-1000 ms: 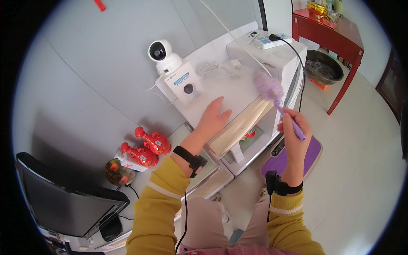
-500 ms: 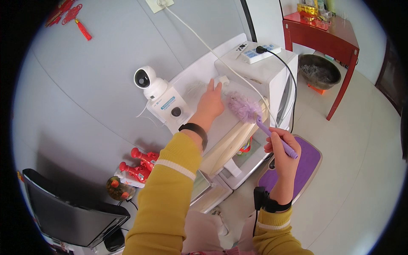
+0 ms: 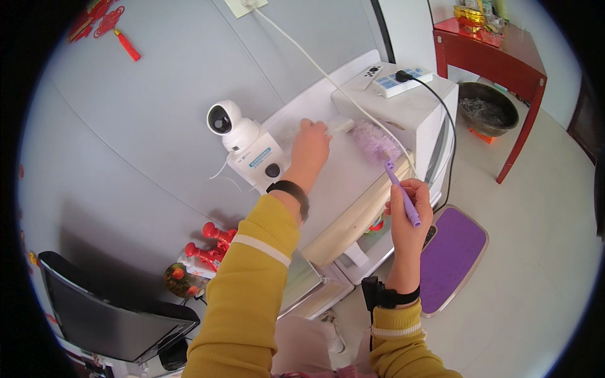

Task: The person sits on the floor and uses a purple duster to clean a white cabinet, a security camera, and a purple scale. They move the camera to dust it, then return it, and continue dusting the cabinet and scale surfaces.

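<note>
Dusting under way on white counter (image 3: pixel 353 183): right hand (image 3: pixel 409 211) fist-closed round purple duster (image 3: pixel 384 157) handle, fluffy head resting on counter top beside white cable (image 3: pixel 328 79). Left hand (image 3: pixel 309 148) lies flat, fingers loose, holding nothing, near white camera (image 3: pixel 230 123). Best done with light strokes, clear of cable.

Right hand (image 3: pixel 409 211) holds purple duster (image 3: pixel 386 157) over cabinet (image 3: pixel 353 170).

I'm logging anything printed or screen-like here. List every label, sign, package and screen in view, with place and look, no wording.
Label: blue-and-white strip on the white box under the camera, beside the left hand.
Screen: dark flat monitor, lower left, unlit.
Wall ornament: red hanging decoration, upper left.
Power strip: white bar with blue markings, on the white cabinet.
</note>
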A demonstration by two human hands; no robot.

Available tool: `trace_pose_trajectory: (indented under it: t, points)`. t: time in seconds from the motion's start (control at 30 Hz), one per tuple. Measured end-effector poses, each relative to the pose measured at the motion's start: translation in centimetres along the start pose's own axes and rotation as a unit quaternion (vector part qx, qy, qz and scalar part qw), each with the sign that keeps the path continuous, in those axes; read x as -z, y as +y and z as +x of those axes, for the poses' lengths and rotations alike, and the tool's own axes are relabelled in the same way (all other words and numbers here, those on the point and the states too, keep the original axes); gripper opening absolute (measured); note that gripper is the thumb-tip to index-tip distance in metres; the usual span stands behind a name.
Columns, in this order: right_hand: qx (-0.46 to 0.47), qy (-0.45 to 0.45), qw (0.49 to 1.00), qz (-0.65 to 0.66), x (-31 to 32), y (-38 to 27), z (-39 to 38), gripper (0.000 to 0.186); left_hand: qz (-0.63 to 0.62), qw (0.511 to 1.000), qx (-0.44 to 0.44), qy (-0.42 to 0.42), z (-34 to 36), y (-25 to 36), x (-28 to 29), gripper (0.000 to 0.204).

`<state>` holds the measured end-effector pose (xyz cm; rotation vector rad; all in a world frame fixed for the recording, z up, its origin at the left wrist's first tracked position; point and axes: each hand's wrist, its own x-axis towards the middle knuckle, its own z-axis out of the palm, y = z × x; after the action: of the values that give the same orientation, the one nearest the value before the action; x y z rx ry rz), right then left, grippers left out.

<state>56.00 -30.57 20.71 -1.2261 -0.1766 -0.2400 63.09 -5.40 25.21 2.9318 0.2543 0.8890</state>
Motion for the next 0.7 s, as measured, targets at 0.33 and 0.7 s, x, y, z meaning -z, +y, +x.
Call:
trace_pose_trajectory:
  t: [0.33,0.7]
  points:
    - [-0.070,-0.085,0.993,0.048,-4.0,4.0,0.4,0.026,-0.215,0.949,0.180,0.146,2.8,-2.4,1.4,0.028]
    - [0.088,-0.086,0.986,-0.111,-4.7,7.3,0.6,0.030,-0.263,0.916,0.207,0.222,2.3,0.0,0.1,0.023]
